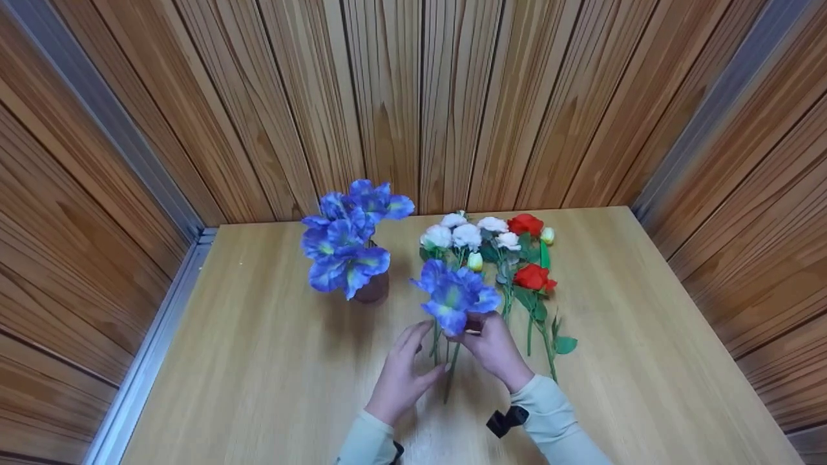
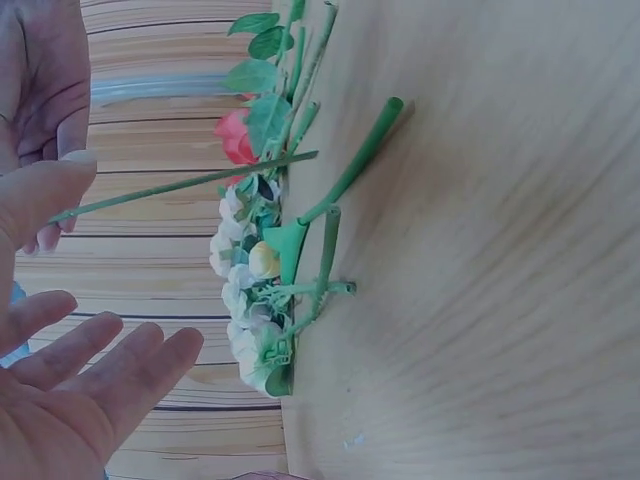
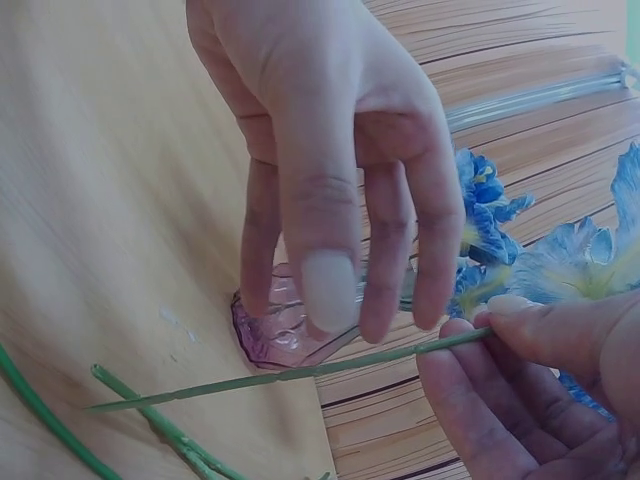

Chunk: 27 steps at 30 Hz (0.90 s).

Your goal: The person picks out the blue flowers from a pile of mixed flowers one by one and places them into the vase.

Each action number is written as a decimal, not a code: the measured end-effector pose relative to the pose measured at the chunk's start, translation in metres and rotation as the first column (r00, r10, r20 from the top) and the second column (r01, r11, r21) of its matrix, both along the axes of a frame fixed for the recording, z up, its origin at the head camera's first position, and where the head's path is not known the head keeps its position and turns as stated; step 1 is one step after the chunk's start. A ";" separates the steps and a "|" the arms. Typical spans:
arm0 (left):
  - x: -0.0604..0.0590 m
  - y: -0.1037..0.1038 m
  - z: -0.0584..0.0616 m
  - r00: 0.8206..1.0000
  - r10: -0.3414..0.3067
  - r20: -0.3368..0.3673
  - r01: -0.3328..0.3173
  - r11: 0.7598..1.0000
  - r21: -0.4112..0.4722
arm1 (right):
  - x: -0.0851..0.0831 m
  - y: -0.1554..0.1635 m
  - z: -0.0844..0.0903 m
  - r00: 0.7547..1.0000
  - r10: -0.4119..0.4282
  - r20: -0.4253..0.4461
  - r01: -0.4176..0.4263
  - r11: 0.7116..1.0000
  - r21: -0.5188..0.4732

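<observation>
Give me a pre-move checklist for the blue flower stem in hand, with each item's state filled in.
1. Right hand pinches the blue flower by its stem: ok.
2. Left hand holds nothing, fingers straight beside the stem: ok.
3. Stem lifted off the table: ok, the wrist views show it in the air.
4. Vase upright: ok; whether it has room for another stem: cannot tell, its mouth is hidden by the blue blooms.
5. White and red flowers lie on the table, apart from the vase: ok.
</observation>
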<state>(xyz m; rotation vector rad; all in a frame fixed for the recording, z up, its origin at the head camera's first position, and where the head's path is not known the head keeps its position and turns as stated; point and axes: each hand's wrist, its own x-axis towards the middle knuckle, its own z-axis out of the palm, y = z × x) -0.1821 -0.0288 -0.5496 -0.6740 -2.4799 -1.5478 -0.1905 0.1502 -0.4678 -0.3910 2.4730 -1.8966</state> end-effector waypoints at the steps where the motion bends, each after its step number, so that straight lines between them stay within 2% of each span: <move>1: 0.000 0.000 0.001 1.000 -0.004 0.001 0.004 1.000 0.013 | 0.001 -0.001 0.000 1.000 -0.004 -0.001 0.004 1.000 0.003; 7: -0.001 0.004 0.006 0.999 -0.025 0.030 0.023 0.998 0.064 | 0.003 -0.004 0.001 0.999 -0.034 -0.014 0.034 0.999 0.014; 13: 0.000 0.007 0.009 0.998 -0.017 0.053 0.014 0.998 0.056 | 0.005 -0.009 -0.001 0.999 -0.030 -0.017 0.029 1.000 -0.006; 22: -0.001 0.009 0.009 0.997 -0.026 0.079 0.019 0.996 0.091 | 0.006 -0.013 -0.001 0.998 -0.038 -0.058 0.038 0.999 -0.005; 27: 0.000 0.011 0.009 0.996 -0.035 0.082 0.024 0.992 0.128 | 0.007 -0.014 -0.002 0.998 -0.026 -0.050 0.026 1.000 -0.011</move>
